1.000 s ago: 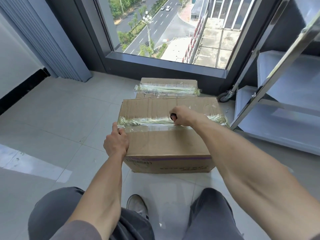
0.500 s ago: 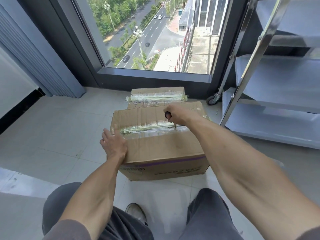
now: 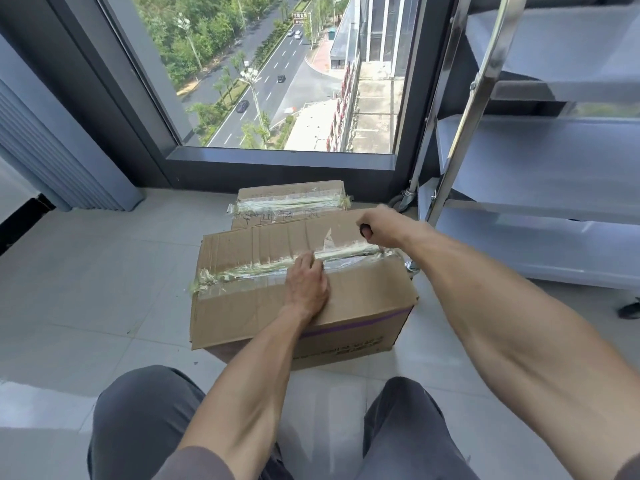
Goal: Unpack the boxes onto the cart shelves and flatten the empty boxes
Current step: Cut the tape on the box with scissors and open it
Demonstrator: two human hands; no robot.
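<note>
A taped cardboard box (image 3: 252, 306) with a purple stripe sits on the floor in front of my knees. My left hand (image 3: 306, 287) lies flat on its top, fingers at the tape seam. My right hand (image 3: 379, 228) grips a dark-handled tool (image 3: 365, 232) at the right end of the seam; its blade is hidden. The tape between my two hands looks split. A second taped box (image 3: 294, 202) stands behind the first, against the window base.
A steel cart (image 3: 460, 109) with grey shelves (image 3: 536, 161) stands at the right, one caster (image 3: 403, 199) close to the boxes. A floor-to-ceiling window (image 3: 277, 81) is straight ahead. Grey floor tiles (image 3: 86, 271) extend to the left.
My right hand has drawn the tool rightward along the seam to the box's right end. My left hand shifted from the left corner to the middle of the top. The view tilted up.
</note>
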